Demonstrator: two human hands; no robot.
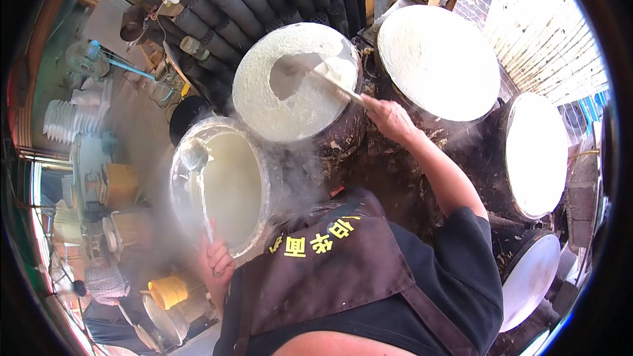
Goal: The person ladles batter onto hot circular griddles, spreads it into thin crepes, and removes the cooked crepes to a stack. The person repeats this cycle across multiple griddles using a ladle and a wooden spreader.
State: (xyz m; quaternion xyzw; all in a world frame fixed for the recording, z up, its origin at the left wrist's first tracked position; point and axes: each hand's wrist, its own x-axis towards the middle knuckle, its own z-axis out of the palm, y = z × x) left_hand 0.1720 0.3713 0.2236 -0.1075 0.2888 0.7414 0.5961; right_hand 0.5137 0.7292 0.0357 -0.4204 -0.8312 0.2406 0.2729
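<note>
My left hand [216, 260] is closed around the long handle of a metal ladle [194, 153]. The ladle's bowl is over a wide vat of pale, milky batter [232, 175], near its far left rim. My right hand [392, 118] grips the handle of a flat scraper [337, 86], whose far end reaches over a round griddle [257, 102]. A rough cream-coloured layer covers most of that griddle, with a darker patch left of the scraper's end. Steam blurs the scraper's tip, so whether it touches the layer I cannot tell.
More round white-topped griddles [438, 59] [537, 155] curve round to my right on dark drums. Cylindrical black briquettes [244, 0] are stacked behind. A yellow container [168, 292] stands at lower left, and a fan [87, 59] farther back. Steam drifts around the vat.
</note>
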